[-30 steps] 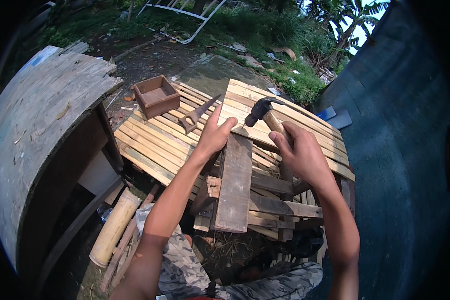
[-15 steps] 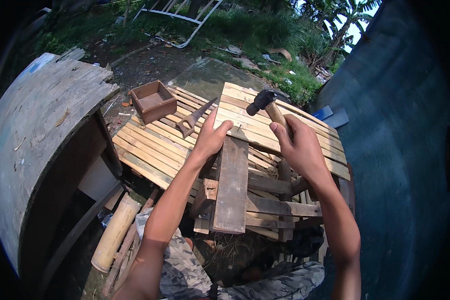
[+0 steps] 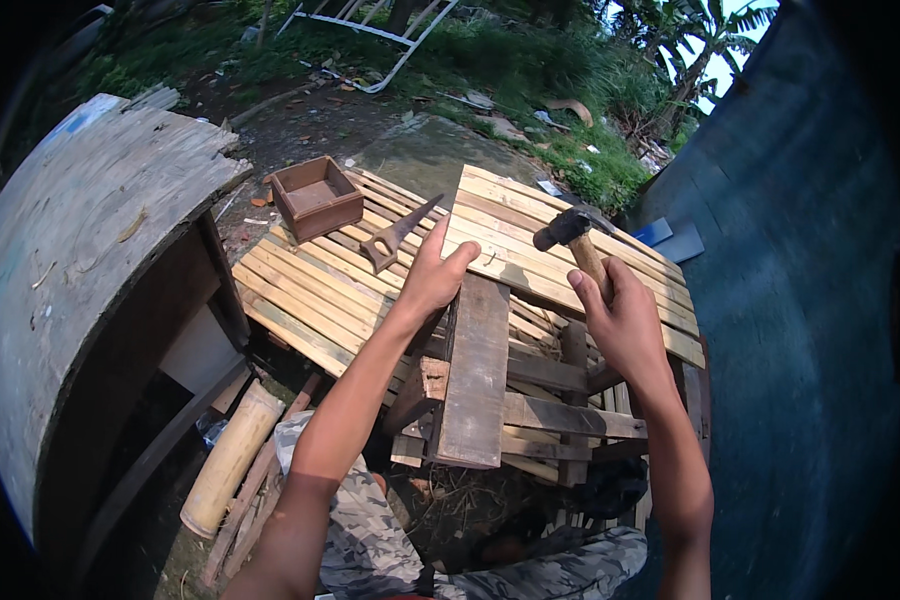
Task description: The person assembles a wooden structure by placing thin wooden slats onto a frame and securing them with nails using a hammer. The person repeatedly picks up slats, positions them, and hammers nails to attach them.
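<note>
My right hand (image 3: 625,318) is closed around the wooden handle of a hammer (image 3: 588,262). Its dark head is raised over a panel of pale wooden slats (image 3: 530,210). At the panel's left edge, my left hand (image 3: 436,275) grips the slats, thumb on top and index finger along the side; its other fingers are hidden. A thin nail (image 3: 492,270) sticks up at a slant from the near slat, just right of my left thumb. Under that slat lies a thick dark wooden beam (image 3: 475,385), pointing toward me.
Left of the panel, a handsaw (image 3: 398,236) and an open brown wooden box (image 3: 318,205) rest on a lower slatted surface (image 3: 305,300). A weathered board (image 3: 100,220) rises at left. A bamboo piece (image 3: 232,460) lies below it. A blue-green wall (image 3: 800,300) flanks the right.
The hammer has moved right and slightly nearer to me, away from the nail. My left hand keeps its grip on the panel's edge. The whole view has shifted a little.
</note>
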Demonstrator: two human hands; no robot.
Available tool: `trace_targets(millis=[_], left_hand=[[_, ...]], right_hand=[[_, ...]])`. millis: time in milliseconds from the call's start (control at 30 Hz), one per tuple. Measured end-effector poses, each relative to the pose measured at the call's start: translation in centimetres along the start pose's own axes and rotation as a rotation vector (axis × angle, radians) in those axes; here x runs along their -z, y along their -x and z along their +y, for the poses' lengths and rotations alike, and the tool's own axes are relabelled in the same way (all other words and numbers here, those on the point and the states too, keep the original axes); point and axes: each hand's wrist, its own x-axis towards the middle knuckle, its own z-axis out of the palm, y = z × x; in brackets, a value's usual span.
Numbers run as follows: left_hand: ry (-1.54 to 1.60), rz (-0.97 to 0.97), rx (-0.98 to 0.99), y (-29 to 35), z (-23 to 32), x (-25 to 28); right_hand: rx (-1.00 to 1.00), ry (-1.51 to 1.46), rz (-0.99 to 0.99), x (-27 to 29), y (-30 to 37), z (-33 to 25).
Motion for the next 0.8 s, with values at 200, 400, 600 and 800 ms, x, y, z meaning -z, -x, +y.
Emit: trace_targets(millis=[200,400,600,800], left_hand=[[-0.059,-0.019,-0.034,-0.4,-1.0,0.5],[-0.296,0.078,-0.01,0.3,-0.6,0.5],[-0.376,0.049,0.0,0.5,0.7,0.6],[-0.431,0.04,0.034,0.6,1.4,0.5]], right_hand=[[0.051,0.107,0.03,-1.5,1.2,5.1],[-0.007,0.018,0.084,-2.7,1.3,6.6],[-0.047,0.015,0.058,-2.6,1.1,6.3],[-0.026,-0.031,0.1,-2.8,1.3,6.7]])
